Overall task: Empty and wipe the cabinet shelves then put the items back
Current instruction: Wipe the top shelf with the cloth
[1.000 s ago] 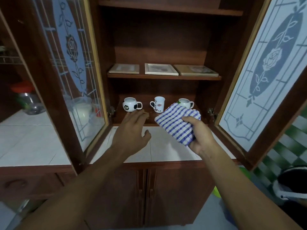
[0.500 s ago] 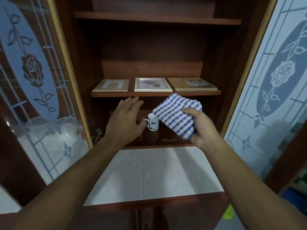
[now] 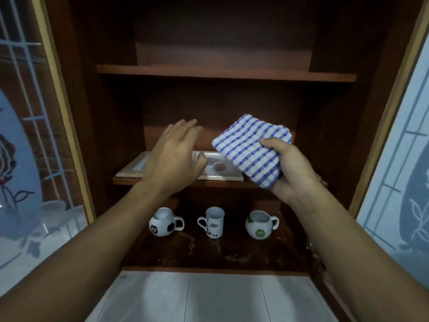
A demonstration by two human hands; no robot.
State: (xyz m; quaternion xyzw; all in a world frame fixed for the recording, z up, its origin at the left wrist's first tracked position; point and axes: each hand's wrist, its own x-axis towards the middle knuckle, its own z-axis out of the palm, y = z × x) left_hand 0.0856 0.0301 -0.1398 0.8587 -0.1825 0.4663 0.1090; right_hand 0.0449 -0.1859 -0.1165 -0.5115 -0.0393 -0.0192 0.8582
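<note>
Left hand (image 3: pixel 173 158) outstretched; right hand (image 3: pixel 290 169) around cloth (image 3: pixel 248 147)

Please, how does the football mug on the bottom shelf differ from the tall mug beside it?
The football mug is round and squat; the tall mug is straight-sided and narrower. The football mug carries black patches, the tall mug small dark print. The football mug's handle points right, the tall mug's left. Both are white and stand upright on the bottom shelf.

A folded blue-and-white checked cloth (image 3: pixel 250 147) is gripped in the right hand (image 3: pixel 292 173) over the dark wooden middle shelf (image 3: pixel 209 183), where pale picture frames (image 3: pixel 216 168) lie flat. At six o'clock from them, three white ceramic mugs (image 3: pixel 214 223) stand upright in a row on the lower shelf (image 3: pixel 209 254).
</note>
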